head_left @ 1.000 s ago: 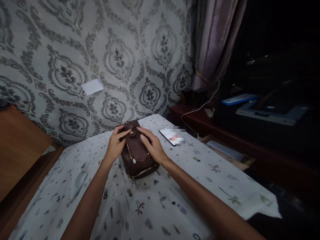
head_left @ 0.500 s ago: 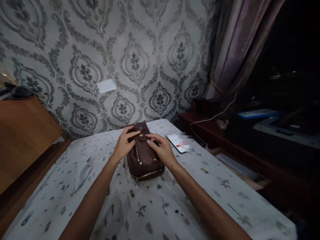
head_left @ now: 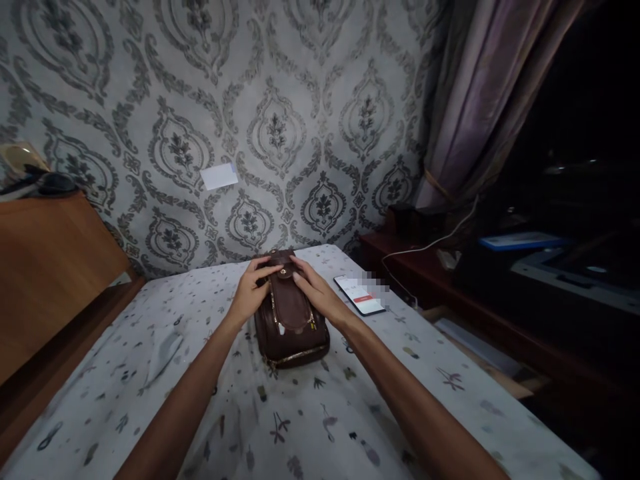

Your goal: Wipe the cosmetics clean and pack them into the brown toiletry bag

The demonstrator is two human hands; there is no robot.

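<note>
A dark brown handbag [head_left: 293, 303] with gold zips lies on the patterned bedsheet. On its front is a flap with a round gold clasp [head_left: 283, 271] near the top. My left hand [head_left: 250, 290] rests on the bag's upper left side, fingers apart, with the index fingertip by the clasp. From the right, my right hand [head_left: 317, 293] lies over the flap's upper right edge, its fingers stretched out and the thumb below them. Both hands touch the bag; some of the fingertips' undersides are hidden.
A phone [head_left: 360, 297] with a lit screen lies right of the bag on the bedsheet [head_left: 295, 413]. A white cable [head_left: 430, 248] trails along the dark red furniture at right. The wooden headboard [head_left: 55, 273] stands at left, and patterned wallpaper [head_left: 275, 127] covers the wall behind.
My right hand's fingers have shifted up and away from the clasp onto the flap's edge and straightened. My left hand stays on the bag nearly unchanged. The view has tilted slightly.
</note>
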